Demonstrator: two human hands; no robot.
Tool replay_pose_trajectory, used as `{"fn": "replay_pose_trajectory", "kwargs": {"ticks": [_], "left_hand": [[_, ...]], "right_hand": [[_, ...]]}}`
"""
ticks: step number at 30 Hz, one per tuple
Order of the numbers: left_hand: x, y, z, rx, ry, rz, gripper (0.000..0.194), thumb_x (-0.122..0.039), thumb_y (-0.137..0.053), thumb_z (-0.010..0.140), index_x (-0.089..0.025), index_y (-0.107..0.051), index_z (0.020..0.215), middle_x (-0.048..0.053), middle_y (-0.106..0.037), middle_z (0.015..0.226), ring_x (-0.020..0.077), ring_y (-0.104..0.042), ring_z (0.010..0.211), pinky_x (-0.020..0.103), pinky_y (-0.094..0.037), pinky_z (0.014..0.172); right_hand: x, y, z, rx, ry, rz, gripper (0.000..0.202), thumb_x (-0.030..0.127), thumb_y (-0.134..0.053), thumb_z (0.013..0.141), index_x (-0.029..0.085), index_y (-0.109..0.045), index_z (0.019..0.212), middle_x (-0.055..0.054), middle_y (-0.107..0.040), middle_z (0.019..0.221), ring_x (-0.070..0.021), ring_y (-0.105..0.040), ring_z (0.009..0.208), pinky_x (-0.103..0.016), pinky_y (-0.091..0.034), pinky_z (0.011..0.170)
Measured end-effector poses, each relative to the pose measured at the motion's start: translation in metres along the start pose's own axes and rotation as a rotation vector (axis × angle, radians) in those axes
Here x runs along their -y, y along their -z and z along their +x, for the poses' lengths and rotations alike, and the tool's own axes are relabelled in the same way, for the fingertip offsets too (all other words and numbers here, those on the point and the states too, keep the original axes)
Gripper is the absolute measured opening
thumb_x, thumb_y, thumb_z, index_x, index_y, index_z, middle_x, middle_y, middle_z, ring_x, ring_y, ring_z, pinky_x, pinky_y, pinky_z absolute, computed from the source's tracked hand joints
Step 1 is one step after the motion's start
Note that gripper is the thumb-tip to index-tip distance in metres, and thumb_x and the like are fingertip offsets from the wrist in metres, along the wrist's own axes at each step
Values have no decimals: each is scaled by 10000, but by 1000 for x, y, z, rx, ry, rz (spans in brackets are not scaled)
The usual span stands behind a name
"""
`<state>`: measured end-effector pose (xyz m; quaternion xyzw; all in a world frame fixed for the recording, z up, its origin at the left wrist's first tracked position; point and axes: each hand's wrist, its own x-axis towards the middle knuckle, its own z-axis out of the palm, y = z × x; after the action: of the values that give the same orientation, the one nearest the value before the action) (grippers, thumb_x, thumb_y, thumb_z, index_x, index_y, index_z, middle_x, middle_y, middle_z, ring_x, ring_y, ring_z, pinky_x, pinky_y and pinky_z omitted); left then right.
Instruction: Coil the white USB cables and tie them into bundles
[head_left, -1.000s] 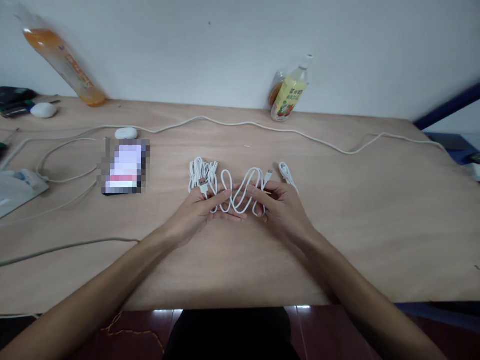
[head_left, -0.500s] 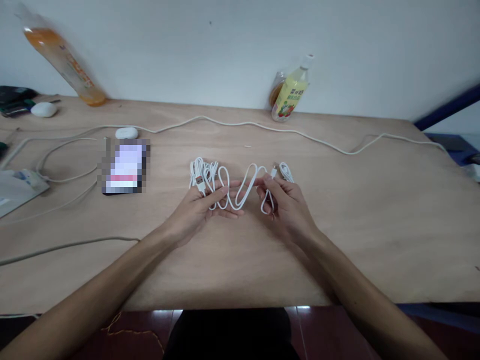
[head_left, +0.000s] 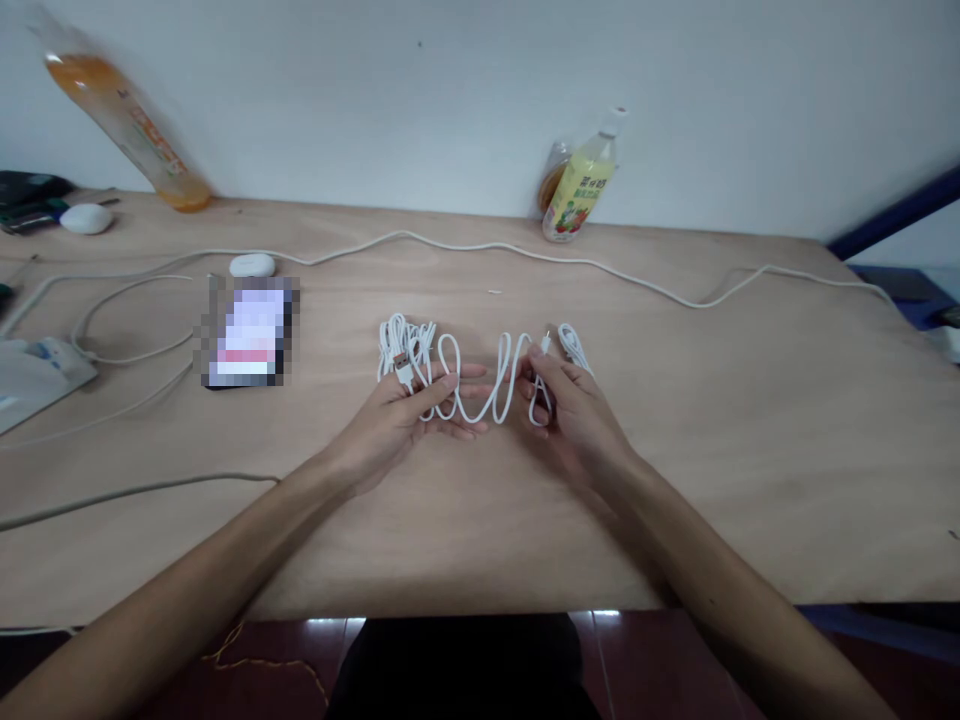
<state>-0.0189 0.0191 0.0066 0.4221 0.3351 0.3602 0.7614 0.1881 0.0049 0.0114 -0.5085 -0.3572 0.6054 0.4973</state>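
Note:
A white USB cable (head_left: 498,395) hangs in loose loops between my two hands, above the tabletop. My left hand (head_left: 412,405) pinches its loops under the thumb, with the USB plug (head_left: 403,370) sticking up beside the index finger. Closed on the other end, my right hand (head_left: 570,395) has the small connector (head_left: 545,342) showing past its fingertips. Just beyond my left hand lies a bundle of white cables (head_left: 394,335), partly hidden by the held loops. Another coiled white cable (head_left: 573,343) rests behind my right hand.
A phone (head_left: 251,330) and a white earbud case (head_left: 253,265) lie to the left. A long white cable (head_left: 517,250) crosses the wooden table (head_left: 750,450). By the wall stand a yellow-labelled bottle (head_left: 581,190) and a large orange drink bottle (head_left: 127,125).
The cable loops near my right hand have shifted and spread into narrower, more upright curves. My right hand has moved slightly to the right; my left hand stays nearly still.

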Motion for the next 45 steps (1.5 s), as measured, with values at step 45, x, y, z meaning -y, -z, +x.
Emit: {"fn": "replay_pose_trajectory", "kwargs": {"ticks": [45], "left_hand": [[0,-3,1,-66,26,-66,179,-241,-674,1070,-149,-803,1154,149,-842,1172,311,-808,1146,471,-674,1007]], "right_hand": [[-5,-1,-2,51,85,-154,406,605,-907,783,211,-811,781,6,-652,637,-124,-544,560,-262,-398,503]]}}
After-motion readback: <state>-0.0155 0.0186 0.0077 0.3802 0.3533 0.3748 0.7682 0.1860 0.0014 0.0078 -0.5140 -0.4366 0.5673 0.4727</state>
